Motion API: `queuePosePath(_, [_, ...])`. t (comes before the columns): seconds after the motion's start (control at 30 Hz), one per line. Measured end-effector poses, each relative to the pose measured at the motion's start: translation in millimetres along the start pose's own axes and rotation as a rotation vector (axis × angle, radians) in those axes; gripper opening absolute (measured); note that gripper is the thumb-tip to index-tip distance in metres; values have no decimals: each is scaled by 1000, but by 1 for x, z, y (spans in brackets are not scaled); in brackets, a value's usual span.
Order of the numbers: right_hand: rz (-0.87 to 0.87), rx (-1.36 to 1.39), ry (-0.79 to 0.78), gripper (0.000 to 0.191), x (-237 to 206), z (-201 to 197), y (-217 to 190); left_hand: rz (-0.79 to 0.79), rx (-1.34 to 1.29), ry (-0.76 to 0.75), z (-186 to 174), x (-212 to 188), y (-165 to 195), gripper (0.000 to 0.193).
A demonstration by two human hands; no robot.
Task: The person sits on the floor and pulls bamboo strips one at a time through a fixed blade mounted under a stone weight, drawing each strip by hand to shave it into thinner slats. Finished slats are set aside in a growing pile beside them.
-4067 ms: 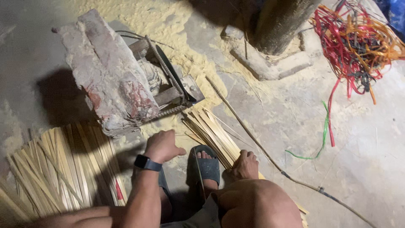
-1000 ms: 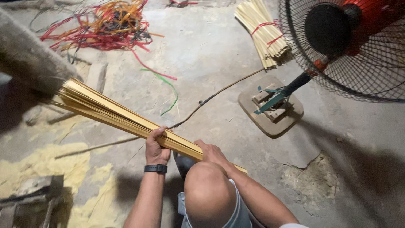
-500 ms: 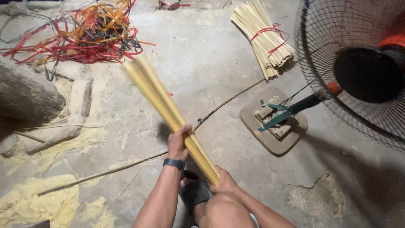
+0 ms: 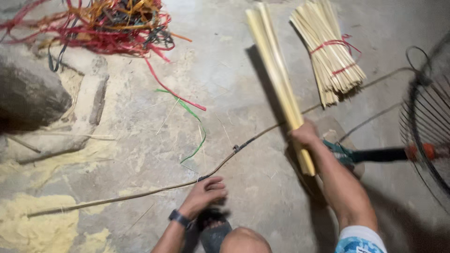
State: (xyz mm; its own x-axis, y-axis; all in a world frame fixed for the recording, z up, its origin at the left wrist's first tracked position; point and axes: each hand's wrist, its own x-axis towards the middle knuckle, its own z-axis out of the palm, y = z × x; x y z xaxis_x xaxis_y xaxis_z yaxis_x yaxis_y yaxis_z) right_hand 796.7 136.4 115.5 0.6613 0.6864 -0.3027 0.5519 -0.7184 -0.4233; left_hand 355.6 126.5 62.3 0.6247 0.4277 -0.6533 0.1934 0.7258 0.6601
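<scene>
Bamboo strips in a loose bundle [image 4: 279, 79] now rise toward the upper centre of the frame, clenched by the right hand [image 4: 305, 133] alone, since the left hand [image 4: 205, 193] has let go and hangs open-fingered low over the concrete floor [image 4: 140, 140] beside a tied bundle [image 4: 330, 49].

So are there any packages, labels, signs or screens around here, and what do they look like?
Packages, labels, signs: none in view.
Wrist device: a dark band on the left wrist, bottom centre; whether it has a screen cannot be told.
Tied bundle of sticks: pale yellow, bound with red string, top right; no wrapper.
</scene>
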Motion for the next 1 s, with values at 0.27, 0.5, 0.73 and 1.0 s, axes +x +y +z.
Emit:
queuePosePath(0.27, [202,-448,56,118,59,12,4,27,-192,338,-71,-23,-69,58])
queuePosePath(0.5, [264,-578,34,153,46,15,-8,-56,-228,390,-74,-36,-87,57])
queuePosePath(0.73, [77,-709,106,141,9,29,11,-24,-33,378,-78,-59,-67,63])
queuePosePath(1.0, [-759,-309,213,66,-103,100,-50,268,738,291,-78,-144,-40,72])
